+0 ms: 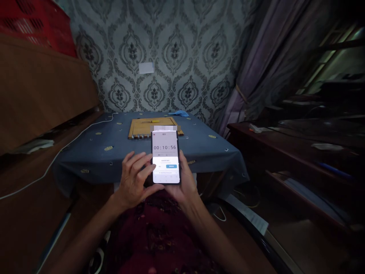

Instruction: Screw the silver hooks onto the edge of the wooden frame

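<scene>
A smartphone [165,160] stands upright in front of me, above my lap. Its lit screen reads 00:10:56, with a pop-up and a blue button below the digits. My right hand [184,180] holds it from the right side and from behind, thumb along the right edge. At the phone's left edge is my left hand [134,177], fingers apart and slightly bent. One fingertip meets the left side of the screen, and the left thumb lies by the bottom edge; whether it bears any weight is unclear.
Beyond the phone, a wooden board [139,127] with a yellow pen [150,121] lies on a table with a blue cloth [94,152]. A light-blue rag [179,113] is at its back edge. A white cable [71,141] runs along the left; a dark desk [265,142] stands right.
</scene>
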A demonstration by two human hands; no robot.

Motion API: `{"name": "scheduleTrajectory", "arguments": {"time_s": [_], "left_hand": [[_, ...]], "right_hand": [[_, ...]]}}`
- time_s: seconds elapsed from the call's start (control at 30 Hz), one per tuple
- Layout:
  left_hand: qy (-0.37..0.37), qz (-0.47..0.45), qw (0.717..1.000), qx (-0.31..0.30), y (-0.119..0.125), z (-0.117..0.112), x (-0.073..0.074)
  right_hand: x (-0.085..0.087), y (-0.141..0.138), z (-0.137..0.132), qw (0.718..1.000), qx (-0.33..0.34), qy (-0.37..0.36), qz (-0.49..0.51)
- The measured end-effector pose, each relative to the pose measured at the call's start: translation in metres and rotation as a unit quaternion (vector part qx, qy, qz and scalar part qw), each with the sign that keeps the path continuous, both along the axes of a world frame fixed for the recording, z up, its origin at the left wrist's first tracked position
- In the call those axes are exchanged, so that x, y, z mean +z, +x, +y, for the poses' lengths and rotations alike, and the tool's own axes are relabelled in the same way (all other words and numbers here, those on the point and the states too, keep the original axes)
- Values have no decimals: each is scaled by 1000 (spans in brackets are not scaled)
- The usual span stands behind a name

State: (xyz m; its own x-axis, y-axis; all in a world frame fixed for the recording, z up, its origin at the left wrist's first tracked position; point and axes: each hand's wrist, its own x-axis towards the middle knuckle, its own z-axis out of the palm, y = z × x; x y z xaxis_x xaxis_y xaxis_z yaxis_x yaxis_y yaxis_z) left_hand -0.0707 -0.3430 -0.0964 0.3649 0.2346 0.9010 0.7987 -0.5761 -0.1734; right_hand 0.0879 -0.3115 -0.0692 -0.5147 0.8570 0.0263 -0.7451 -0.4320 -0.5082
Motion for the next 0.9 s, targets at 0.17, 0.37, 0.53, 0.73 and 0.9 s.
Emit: {"name": "scheduleTrajectory", "arguments": {"time_s": [0.17, 0.37, 0.53, 0.73, 0.9], "left_hand": [[20, 23, 1000, -3, 0, 0, -2], [-3, 38, 999, -12, 1, -2, -2], [1, 59, 997, -51, 9, -7, 3], [26, 82, 993, -76, 17, -9, 6], [12, 97, 992, -73, 16, -9, 6]], "right_hand": [[-4, 1, -6, 1000, 2, -24, 14], [-5, 2, -10, 1000, -15, -16, 6], [-9, -3, -10, 1000, -13, -24, -8], [-11, -4, -9, 999, 6, -32, -10], [-9, -4, -9, 999, 3, -44, 4]]}}
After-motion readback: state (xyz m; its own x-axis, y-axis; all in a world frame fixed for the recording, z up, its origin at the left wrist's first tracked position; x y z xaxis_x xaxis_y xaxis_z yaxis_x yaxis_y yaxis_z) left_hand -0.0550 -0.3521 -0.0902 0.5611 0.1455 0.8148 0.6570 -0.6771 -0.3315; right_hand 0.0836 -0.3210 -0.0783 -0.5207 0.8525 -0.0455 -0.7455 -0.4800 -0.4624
